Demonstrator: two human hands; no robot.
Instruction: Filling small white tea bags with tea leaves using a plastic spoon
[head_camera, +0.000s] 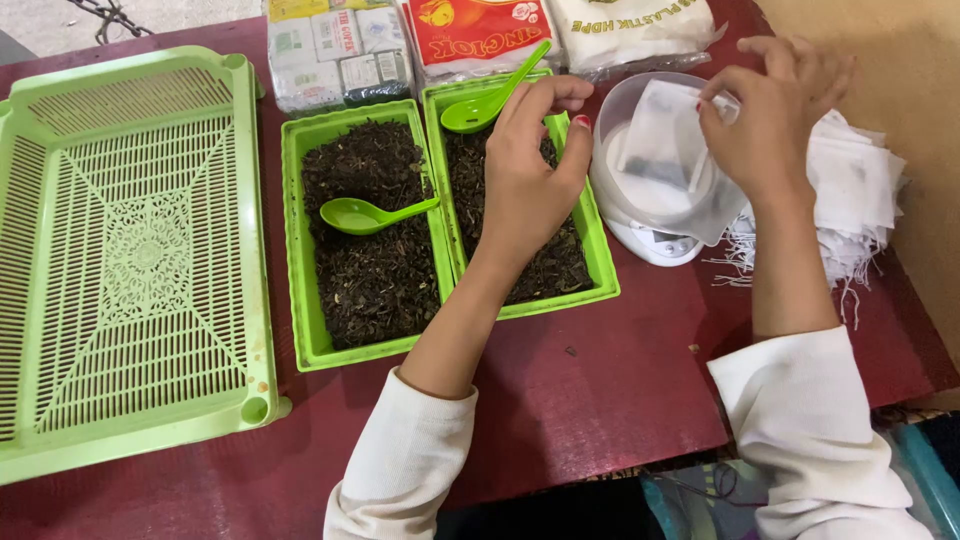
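From the head camera, a large slatted light-green plastic tray (130, 250) lay at the far left of the dark red table (620, 390). Beside it stood two narrow green plastic bins of dark loose tea leaves: the left bin (300, 300) had a green plastic spoon (365, 214) resting on the leaves, and the right bin (600, 270) sat touching it. Packets in clear and red wrapping (400, 40) lined the far edge behind them. Right of the bins sat a white kitchen scale (655, 243) bearing a clear plastic bowl (620, 120), and past it a heap of white filter bags with loose strings (860, 190).

My left hand (530, 170) hovered over the right bin, wrist bent, thumb and fingertips pinched on the handle of a second green plastic spoon (490, 103) whose scoop rested at the bin's far end. My right hand (770, 110) reached over the bowl, fingers grasping one white filter bag (660, 140) that hung down into it.

The bins stood close to the scale, leaving a slim gap; bare table lay open nearer me.
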